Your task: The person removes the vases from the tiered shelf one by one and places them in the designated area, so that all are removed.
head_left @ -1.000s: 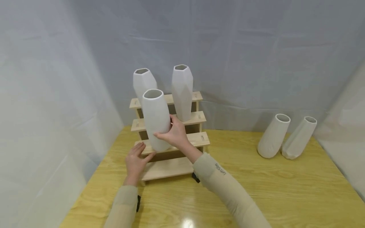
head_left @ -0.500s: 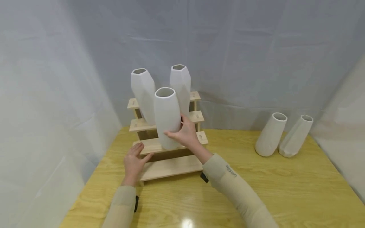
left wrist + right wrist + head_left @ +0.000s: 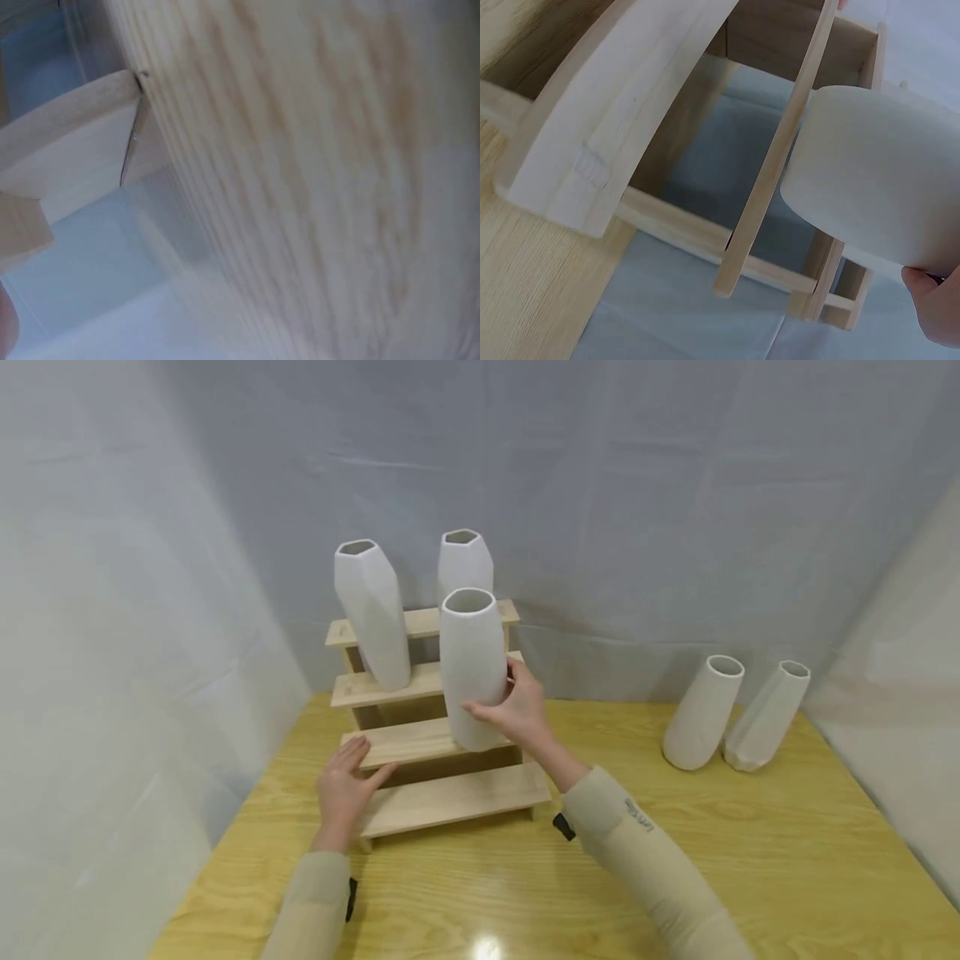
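My right hand [image 3: 522, 710] grips the lower side of a smooth white vase [image 3: 472, 668], thumb in front. The vase is upright at the right part of a stepped wooden stand's [image 3: 408, 742] second tier from the bottom. In the right wrist view the vase's base [image 3: 855, 165] is close against a board's edge; whether it bears on the board I cannot tell. My left hand [image 3: 347, 785] touches the left end of that same tier, fingers on the board and thumb spread along its front. The left wrist view is mostly filled by blurred wood grain [image 3: 300, 180].
Two faceted white vases stand on the stand higher up, one left [image 3: 375, 618] and one right [image 3: 465, 564], partly hidden by the held vase. Two more white vases, one smooth [image 3: 701, 718] and one faceted [image 3: 768, 718], stand on the table [image 3: 675, 843] at right. Grey cloth hangs behind.
My right hand has carried the smooth vase rightward along the tier, uncovering the left faceted vase and partly covering the right one. My left hand keeps its place on the stand.
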The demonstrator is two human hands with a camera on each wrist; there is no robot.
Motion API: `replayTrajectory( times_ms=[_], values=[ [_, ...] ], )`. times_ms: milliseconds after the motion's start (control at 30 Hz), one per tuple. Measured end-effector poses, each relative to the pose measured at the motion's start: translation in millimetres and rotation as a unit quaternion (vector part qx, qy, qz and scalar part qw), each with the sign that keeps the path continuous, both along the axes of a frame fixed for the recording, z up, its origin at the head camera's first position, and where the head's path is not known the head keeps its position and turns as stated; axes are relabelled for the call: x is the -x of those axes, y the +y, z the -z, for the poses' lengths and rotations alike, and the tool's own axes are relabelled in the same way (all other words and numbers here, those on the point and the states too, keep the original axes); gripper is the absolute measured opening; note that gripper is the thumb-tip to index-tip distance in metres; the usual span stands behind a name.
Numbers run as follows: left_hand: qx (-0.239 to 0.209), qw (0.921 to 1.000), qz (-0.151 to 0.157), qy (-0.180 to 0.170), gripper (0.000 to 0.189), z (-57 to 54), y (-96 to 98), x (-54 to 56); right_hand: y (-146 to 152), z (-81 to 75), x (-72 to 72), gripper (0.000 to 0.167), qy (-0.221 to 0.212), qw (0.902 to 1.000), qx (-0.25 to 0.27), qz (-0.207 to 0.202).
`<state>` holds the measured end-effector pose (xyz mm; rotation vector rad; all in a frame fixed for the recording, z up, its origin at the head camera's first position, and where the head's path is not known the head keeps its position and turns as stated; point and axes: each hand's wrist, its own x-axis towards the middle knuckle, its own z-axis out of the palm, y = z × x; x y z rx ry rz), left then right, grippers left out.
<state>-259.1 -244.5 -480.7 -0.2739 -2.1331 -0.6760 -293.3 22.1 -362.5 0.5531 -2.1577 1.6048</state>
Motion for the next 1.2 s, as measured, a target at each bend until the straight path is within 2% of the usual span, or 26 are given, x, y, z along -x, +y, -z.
replayTrajectory(
  times_ms=[267, 533, 800, 1200],
  values=[
    [0.0, 0.9996, 0.009, 0.026, 0.059, 0.0, -1.1, -0.7, 20.7, -0.3, -1.1, 0.074, -0.016, 0.9996, 0.002, 0.023],
    [-0.006, 0.9998, 0.008, 0.019, 0.058, -0.5, -0.4, -2.5, 41.2, -4.2, -2.5, 0.074, -0.01, 0.9985, -0.009, 0.053],
    [-0.003, 1.0, 0.001, 0.004, 0.057, -2.7, -2.0, -3.4, 57.6, -2.7, -2.2, 0.074, -0.026, 0.9972, -0.007, 0.069],
    [0.002, 0.9999, -0.002, 0.012, 0.057, -1.7, -3.3, -2.5, 80.4, 0.7, -2.2, 0.07, -0.014, 0.9942, -0.006, 0.106]
  ],
)
